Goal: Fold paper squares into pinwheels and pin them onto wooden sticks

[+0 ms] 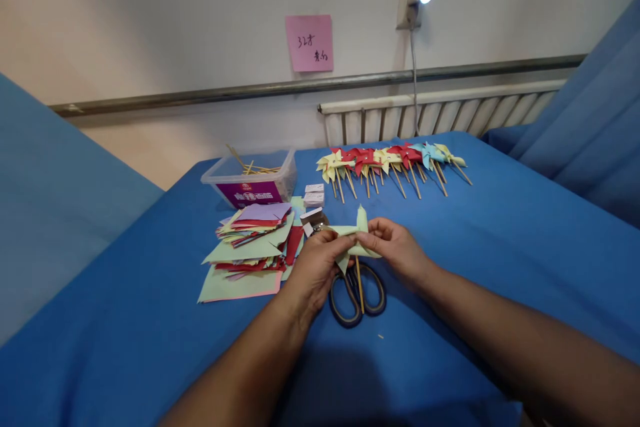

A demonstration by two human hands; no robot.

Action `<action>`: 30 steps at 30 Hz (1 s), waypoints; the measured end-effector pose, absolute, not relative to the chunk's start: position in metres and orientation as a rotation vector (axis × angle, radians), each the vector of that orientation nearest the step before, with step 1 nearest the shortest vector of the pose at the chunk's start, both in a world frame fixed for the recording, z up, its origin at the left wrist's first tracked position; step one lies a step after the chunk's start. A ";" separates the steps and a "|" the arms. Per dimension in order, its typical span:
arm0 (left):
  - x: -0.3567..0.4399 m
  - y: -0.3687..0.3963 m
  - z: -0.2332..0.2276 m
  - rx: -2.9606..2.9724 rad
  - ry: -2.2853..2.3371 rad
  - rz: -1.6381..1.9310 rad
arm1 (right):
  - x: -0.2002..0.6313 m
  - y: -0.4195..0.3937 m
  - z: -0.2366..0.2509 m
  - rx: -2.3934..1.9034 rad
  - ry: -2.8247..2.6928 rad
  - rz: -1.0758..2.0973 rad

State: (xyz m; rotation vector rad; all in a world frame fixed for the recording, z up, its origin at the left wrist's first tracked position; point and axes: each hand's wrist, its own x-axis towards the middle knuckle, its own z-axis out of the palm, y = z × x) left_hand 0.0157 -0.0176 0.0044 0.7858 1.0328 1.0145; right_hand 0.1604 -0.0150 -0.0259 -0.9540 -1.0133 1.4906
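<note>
A pale green paper pinwheel [363, 219] on a thin wooden stick [359, 287] is held between both hands, above the blue cloth. My left hand [320, 263] pinches its left side, thumb over the centre. On the other side, the thumb and fingers of my right hand [395, 247] grip the paper. The pinwheel's middle is partly hidden by the thumbs. Below it lie scissors [345, 310] with dark handles, their blades out of sight under the paper and hands. Just beyond my left hand sits a small opened box [313, 217], partly covered.
Stacked coloured paper [250, 243] lies at the left, before a clear plastic box [295, 177] of wooden sticks. Small white boxes [314, 195] stand beside it. Several finished pinwheels [367, 160] lie in a row at the back. A pink note [309, 43] is on the wall.
</note>
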 end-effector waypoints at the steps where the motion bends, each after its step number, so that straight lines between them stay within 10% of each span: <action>1: 0.016 -0.018 0.005 0.793 1.030 0.991 | 0.160 -0.015 -0.026 -0.931 -0.991 1.538; 30: 0.008 -0.018 0.015 0.732 0.836 0.872 | 0.171 -0.011 -0.020 -0.598 -0.797 1.821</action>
